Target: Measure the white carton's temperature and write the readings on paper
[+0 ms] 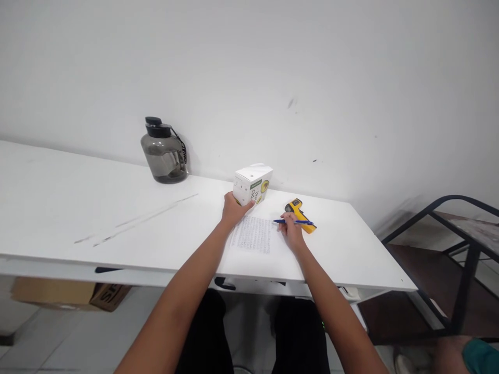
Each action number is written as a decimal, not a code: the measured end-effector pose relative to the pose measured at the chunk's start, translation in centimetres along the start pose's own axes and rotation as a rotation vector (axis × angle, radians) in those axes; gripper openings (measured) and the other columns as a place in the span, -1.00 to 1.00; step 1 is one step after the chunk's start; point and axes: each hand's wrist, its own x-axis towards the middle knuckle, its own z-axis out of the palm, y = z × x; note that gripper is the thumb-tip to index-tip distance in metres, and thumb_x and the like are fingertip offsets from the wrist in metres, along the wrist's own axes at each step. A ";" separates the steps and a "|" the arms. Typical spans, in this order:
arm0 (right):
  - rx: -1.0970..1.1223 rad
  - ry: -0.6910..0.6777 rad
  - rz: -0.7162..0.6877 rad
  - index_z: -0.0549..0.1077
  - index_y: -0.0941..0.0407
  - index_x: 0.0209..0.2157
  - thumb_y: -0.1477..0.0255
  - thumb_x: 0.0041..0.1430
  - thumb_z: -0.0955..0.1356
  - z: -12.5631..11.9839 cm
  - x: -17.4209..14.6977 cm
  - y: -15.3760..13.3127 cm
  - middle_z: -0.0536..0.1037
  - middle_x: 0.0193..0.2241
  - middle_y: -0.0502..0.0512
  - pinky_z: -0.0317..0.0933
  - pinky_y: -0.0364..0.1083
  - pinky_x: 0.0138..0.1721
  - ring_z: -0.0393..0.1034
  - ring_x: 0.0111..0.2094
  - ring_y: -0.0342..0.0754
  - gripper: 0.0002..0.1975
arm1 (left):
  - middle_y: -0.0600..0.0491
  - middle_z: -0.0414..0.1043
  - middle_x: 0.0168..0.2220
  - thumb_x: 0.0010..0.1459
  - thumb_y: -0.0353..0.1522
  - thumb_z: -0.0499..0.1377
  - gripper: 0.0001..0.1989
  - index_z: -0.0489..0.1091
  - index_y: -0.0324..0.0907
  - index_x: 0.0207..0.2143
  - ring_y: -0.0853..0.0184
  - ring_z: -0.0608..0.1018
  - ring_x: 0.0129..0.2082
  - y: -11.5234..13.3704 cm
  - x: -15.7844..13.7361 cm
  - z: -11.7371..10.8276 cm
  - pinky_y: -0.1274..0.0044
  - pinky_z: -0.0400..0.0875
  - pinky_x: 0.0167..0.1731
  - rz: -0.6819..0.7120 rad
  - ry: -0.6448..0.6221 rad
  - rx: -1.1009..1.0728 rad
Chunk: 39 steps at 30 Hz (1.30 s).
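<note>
My left hand (234, 210) grips the lower front of a white box (249, 186) with avocado pictures and green lettering. The box stands upright close to the wall. Between my fingers on the right a blue pen (298, 222) is held nearly level, its tip pointing left; my right hand (289, 228) rests by the paper's right edge. A sheet of paper (251, 236) covered in handwritten lines lies flat between my forearms, just below the box. Right behind my right hand is a yellow and black infrared thermometer (299, 210), partly covered by the hand and pen.
A large grey water jug (166, 156) with a black lid stands at the back left of the white table (128, 218). Under the table sits a cardboard box (58, 292). A dark metal-framed rack (463, 265) is at the right, with part of another person below it.
</note>
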 end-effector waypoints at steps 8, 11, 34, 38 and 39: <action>-0.013 0.125 0.018 0.27 0.04 -0.65 0.07 0.08 0.35 -0.1 -0.1 -0.1 0.42 -0.58 -0.01 0.21 -0.03 -0.22 0.31 -0.40 -0.04 -0.59 | -0.22 0.10 0.34 -0.18 -0.15 0.53 0.08 -0.05 -0.04 0.26 -0.02 0.29 0.34 -0.7 0.2 0.5 0.18 0.36 0.20 0.142 -0.032 -0.167; 0.015 0.136 0.023 0.22 0.02 -0.66 0.10 0.02 0.36 0.0 0.1 -0.2 0.38 -0.61 -0.04 0.20 -0.03 -0.23 0.29 -0.42 -0.05 -0.61 | -0.25 0.11 0.36 -0.19 -0.15 0.53 0.15 -0.10 -0.03 0.31 -0.08 0.26 0.36 -0.3 0.0 0.3 0.14 0.32 0.22 0.145 -0.041 -0.131; 0.003 0.143 0.039 0.14 0.01 -0.65 0.14 0.03 0.35 0.0 0.0 -0.5 0.30 -0.63 -0.07 0.16 -0.05 -0.29 0.21 -0.44 -0.07 -0.62 | -0.13 0.34 0.21 -0.05 -0.23 0.43 -0.23 0.04 -0.04 0.08 0.01 0.44 0.22 0.5 -0.3 -0.1 0.20 0.43 0.08 0.097 -0.046 -0.081; 0.013 0.157 0.053 0.12 0.00 -0.65 0.15 0.02 0.34 0.0 0.0 -0.6 0.29 -0.63 -0.08 0.16 -0.05 -0.28 0.22 -0.44 -0.07 -0.62 | -0.13 0.35 0.20 -0.05 -0.22 0.43 -0.24 0.04 -0.03 0.08 0.01 0.45 0.21 0.4 -0.3 0.0 0.19 0.43 0.08 0.106 -0.049 -0.081; 0.009 0.147 0.053 0.13 0.00 -0.65 0.15 0.01 0.34 -0.1 -0.1 -0.7 0.30 -0.63 -0.07 0.17 -0.05 -0.27 0.23 -0.43 -0.06 -0.63 | -0.13 0.35 0.20 -0.05 -0.22 0.43 -0.24 0.04 -0.03 0.08 0.01 0.45 0.21 0.3 -0.3 0.0 0.19 0.44 0.08 0.110 -0.047 -0.079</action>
